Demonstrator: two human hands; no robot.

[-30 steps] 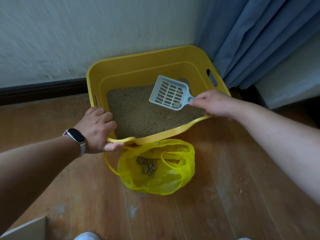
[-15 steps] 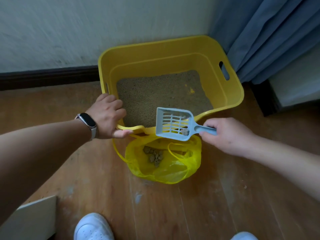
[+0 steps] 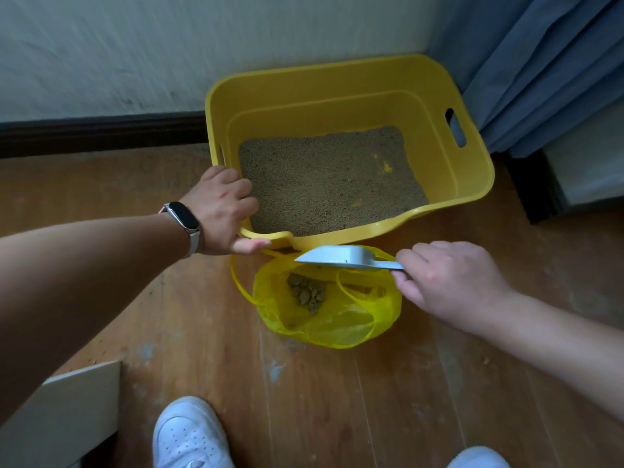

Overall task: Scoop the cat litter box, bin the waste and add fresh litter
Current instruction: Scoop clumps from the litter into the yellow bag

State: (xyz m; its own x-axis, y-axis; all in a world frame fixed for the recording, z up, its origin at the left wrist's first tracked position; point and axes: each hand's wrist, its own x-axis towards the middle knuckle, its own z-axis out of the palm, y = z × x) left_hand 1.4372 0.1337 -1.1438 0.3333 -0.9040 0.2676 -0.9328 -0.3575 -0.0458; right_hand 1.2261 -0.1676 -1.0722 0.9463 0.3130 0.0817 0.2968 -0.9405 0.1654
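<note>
A yellow litter box (image 3: 472,184) stands on the wooden floor against the wall, with brown litter (image 3: 331,180) across its bottom. My left hand (image 3: 224,211), a watch on its wrist, grips the box's near left corner. My right hand (image 3: 445,278) holds the handle of a pale blue scoop (image 3: 337,255), turned on its side over the mouth of a yellow plastic bag (image 3: 337,325). The bag lies on the floor just in front of the box. Several brown clumps (image 3: 305,292) sit inside it.
A blue curtain (image 3: 540,62) hangs at the right behind the box, with dark furniture (image 3: 574,177) below it. A pale board (image 3: 67,413) lies at the lower left. My white shoes (image 3: 189,437) are at the bottom edge. A dark skirting board (image 3: 101,133) runs along the wall.
My right hand has carried the scoop out of the box, brought it over the bag and tipped it on its side. My left hand has stayed on the box's corner.
</note>
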